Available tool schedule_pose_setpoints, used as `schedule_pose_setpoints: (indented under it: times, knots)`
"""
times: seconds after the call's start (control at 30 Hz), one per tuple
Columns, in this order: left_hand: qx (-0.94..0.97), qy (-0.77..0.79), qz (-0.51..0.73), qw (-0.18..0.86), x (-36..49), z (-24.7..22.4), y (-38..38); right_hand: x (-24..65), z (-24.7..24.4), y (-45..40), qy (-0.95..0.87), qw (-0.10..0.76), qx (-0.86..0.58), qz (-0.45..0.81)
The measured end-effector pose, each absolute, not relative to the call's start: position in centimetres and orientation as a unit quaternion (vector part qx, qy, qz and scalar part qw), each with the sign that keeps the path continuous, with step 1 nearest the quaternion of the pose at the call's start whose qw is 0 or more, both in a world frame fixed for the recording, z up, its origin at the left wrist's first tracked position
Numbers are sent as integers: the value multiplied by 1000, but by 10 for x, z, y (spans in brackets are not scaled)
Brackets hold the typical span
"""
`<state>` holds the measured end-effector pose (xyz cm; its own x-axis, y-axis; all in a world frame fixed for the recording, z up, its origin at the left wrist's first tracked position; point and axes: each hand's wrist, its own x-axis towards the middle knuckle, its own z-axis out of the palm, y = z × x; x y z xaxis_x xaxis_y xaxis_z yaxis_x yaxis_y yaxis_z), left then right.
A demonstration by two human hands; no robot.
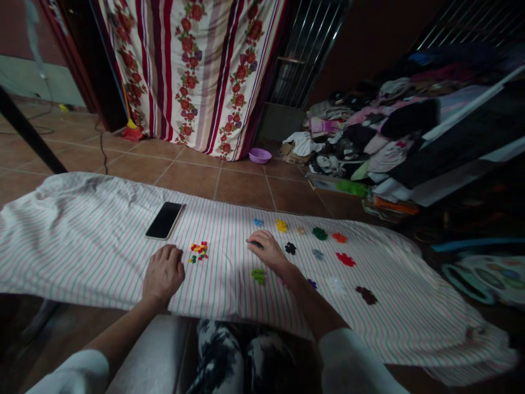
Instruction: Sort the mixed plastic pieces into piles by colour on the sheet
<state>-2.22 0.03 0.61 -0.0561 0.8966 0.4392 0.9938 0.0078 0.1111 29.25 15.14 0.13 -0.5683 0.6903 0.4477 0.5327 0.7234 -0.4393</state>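
My left hand [164,272] rests palm down on the striped cloth [102,262], its fingers lying loosely and nothing seen in them. Just right of it is a small mixed group of red, yellow and green pieces [199,250]. My right hand [267,249] is closed around a slim dark tool [256,244], whose tip points left; its exact kind is too small to tell. Around that hand lie little heaps sorted by colour: blue [258,222], yellow [281,225], black [290,248] and lime green pieces [258,276]. My right forearm partly covers a purple heap [312,284].
A phone [164,221] lies behind my left hand. Farther right are dark green [319,233], orange [339,237], red [345,259], white [337,285] and maroon heaps [366,295]. Beyond the cloth are a purple basin [260,156] and piled clothes [369,126].
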Motion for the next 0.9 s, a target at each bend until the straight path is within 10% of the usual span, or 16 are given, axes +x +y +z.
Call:
schedule_pose_setpoints:
  times: [0.2,0.37,0.9]
  knots:
    - [-679,-697,-197,119,-22,8,0,351,13,145,-777,364,-502,113]
    - [-676,-702,-196,112,-22,10,0,402,10,146,-715,250,-652,47]
    - [-679,-701,-186,110,-23,8,1,390,-18,150,-771,214,-597,55]
